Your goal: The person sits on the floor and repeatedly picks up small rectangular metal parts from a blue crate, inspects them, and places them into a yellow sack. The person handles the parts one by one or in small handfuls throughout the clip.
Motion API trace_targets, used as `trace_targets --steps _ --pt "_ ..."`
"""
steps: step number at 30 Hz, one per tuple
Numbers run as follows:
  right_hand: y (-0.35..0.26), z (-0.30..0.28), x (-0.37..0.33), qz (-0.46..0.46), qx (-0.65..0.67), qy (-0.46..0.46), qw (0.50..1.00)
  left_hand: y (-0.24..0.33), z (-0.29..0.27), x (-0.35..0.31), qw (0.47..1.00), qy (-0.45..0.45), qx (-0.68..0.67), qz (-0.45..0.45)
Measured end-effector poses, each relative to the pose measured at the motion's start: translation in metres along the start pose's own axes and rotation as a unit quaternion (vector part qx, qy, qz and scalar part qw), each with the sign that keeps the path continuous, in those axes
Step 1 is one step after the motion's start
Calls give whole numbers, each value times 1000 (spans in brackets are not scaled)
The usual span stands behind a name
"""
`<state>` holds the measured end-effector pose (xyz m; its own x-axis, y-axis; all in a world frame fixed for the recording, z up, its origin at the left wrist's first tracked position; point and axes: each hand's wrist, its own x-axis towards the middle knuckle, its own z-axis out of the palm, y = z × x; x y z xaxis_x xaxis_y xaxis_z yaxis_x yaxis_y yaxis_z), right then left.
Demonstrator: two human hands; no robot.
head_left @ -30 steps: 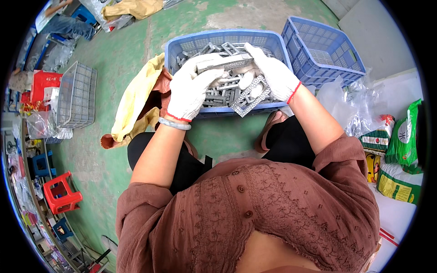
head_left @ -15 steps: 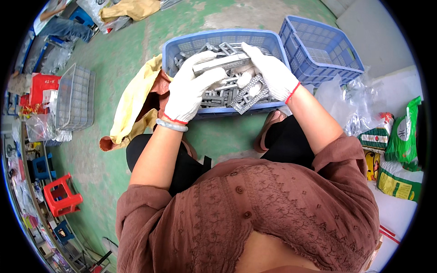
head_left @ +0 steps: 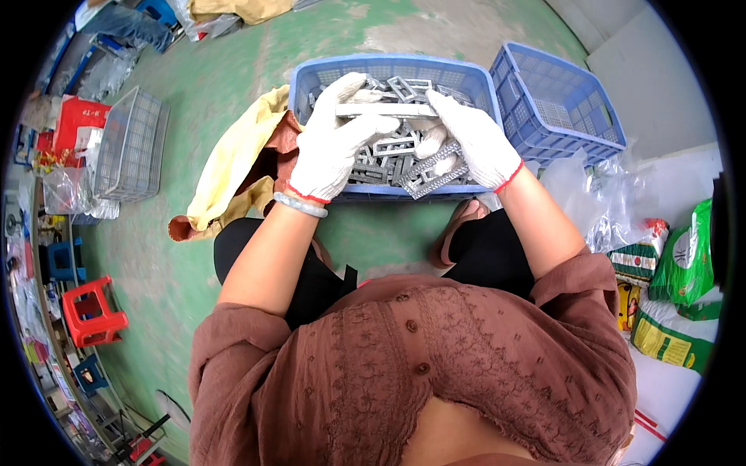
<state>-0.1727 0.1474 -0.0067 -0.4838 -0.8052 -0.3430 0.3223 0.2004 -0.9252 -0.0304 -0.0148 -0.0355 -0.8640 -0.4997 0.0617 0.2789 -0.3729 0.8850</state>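
Observation:
Both hands wear white knit gloves with red cuffs. Between them, over the blue plastic crate [head_left: 299,74], is a narrow light-grey part [head_left: 386,110], seen edge-on and nearly level. My left hand [head_left: 332,147] pinches its left end between thumb and fingers. At its right end is my right hand [head_left: 475,140], which also has its lower fingers through or behind a grey rectangular frame [head_left: 423,182] with a textured surface. Beneath, several similar grey rectangular frames [head_left: 400,89] lie jumbled in the crate. The gloves hide some fingertips.
A second blue crate [head_left: 556,113] stands at the right beside clear plastic bags [head_left: 587,194] and green sacks [head_left: 684,256]. To the left are a yellow woven sack [head_left: 233,171], a grey crate [head_left: 132,147], a red stool [head_left: 93,312] and crowded shelving. Another person's legs [head_left: 132,25] show at far left.
The narrow grey part has turned from a slant, right end higher, to nearly level. Both hands still hold on. The whole view has shifted slightly.

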Motion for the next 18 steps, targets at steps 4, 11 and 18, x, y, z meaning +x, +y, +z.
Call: trace_targets --steps 4,11,18 --pt "1 4 -3 -4 -29 7 1000 -2 -3 2 1000 5 -22 -3" --pt "-4 7 -9 40 -11 -4 999 -1 -9 2 1000 -2 -17 2" --pt "-1 6 -9 48 -31 -12 998 -1 -12 4 1000 -12 5 8"
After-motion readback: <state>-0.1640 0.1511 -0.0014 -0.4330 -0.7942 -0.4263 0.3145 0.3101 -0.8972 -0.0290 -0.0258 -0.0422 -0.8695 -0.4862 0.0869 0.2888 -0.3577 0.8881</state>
